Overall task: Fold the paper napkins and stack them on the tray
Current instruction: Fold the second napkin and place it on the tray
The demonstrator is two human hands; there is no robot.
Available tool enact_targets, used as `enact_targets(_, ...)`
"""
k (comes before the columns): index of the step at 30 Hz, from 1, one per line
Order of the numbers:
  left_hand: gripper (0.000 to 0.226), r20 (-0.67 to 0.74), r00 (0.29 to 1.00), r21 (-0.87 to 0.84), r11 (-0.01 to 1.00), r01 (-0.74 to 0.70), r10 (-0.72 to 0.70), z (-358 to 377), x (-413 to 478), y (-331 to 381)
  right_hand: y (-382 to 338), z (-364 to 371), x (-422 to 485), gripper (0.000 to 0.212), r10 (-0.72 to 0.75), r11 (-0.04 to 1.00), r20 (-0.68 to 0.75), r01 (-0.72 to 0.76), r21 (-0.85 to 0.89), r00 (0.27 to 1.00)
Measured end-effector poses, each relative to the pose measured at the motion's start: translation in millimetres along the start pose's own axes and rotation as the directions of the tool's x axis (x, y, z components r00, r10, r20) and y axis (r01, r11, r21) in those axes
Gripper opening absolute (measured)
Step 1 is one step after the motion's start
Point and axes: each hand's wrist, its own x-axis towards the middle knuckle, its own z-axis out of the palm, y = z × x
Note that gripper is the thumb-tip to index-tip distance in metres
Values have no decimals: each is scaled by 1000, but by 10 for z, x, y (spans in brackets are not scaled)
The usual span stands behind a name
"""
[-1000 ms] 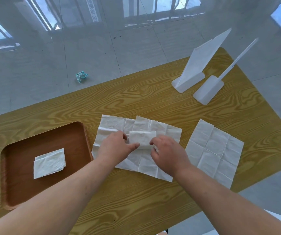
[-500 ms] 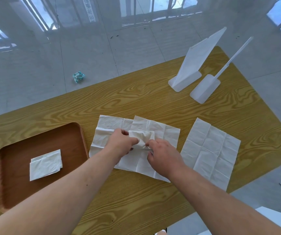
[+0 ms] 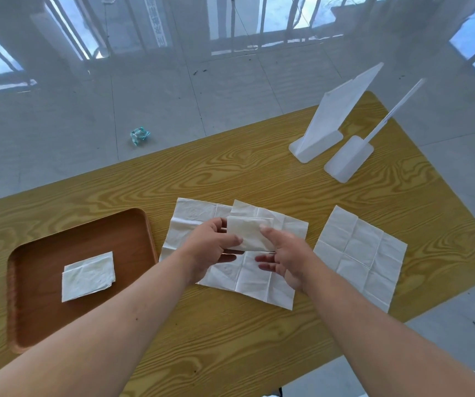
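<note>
Holding folded napkin (image 3: 249, 232) pinched between left hand (image 3: 212, 247) and right hand (image 3: 283, 255), above two overlapping unfolded napkins (image 3: 247, 270). One folded napkin on tray (image 3: 88, 277), left of left hand; another flat sheet (image 3: 359, 253) right of right hand. Estimate: three left to fold.

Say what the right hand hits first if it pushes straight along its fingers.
Probably the left hand: the right hand points leftward at it, both gripping the small folded white paper napkin. Depth is unclear.

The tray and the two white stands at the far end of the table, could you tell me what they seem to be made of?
Tray: likely wood or wood-look laminate, reddish-brown, matte, faint grain. The two white stands: probably translucent frosted plastic, smooth, with thin flat panels.
</note>
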Motion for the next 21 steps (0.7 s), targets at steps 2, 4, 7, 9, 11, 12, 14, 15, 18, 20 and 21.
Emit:
enact_targets(2, 30, 18, 1000, -37, 999, 9, -8, -62, -53, -9, -14, 51, -19, 34, 8, 996, 97, -17, 90, 995)
enact_targets(4, 28, -14, 1000, -33, 999, 1, -2, -146, -101, -39, -15, 140, -28, 20, -46, 996, 121, 36, 78, 992)
enact_targets(7, 16, -136, 990, 81, 996, -37, 48, -295, -167, -101, -23, 333, -37, 14, -124, 989, 66, 128, -69, 990)
enact_targets(9, 14, -232, 968, 172, 983, -58, 97, -429, -203, -160, -18, 488, -44, 13, -173, 959, 43, 179, -221, 984)
enact_targets(11, 11, -305, 945, 224, 973, -50, 119, -585, -238, -220, -4, 633, -41, 12, -210, 924, 48, 214, -318, 977)
enact_targets(12, 10, -331, 936, 224, 974, -42, 116, -672, -262, -250, 2, 713, -41, 11, -218, 912, 57, 224, -343, 974)
enact_targets(14, 9, -361, 927, 191, 981, -29, 98, -850, -327, -308, 14, 880, -40, 11, -214, 906, 84, 230, -355, 973)
enact_targets(15, 9, -366, 926, 180, 983, -28, 93, -925, -358, -327, 16, 954, -41, 12, -204, 911, 101, 227, -344, 974)
enact_targets(18, 16, -372, 923, 101, 993, -59, 93, -1193, -481, -384, 32, 1247, -53, 17, -167, 934, 170, 211, -287, 971)
enact_targets(20, 42, -346, 937, -33, 998, -62, 46, -1346, -569, -404, 43, 1436, -67, 20, -152, 944, 221, 207, -255, 963)
enact_targets(21, 57, -330, 944, -98, 994, -47, 12, -1426, -620, -408, 51, 1535, -74, 21, -145, 948, 251, 207, -240, 957)
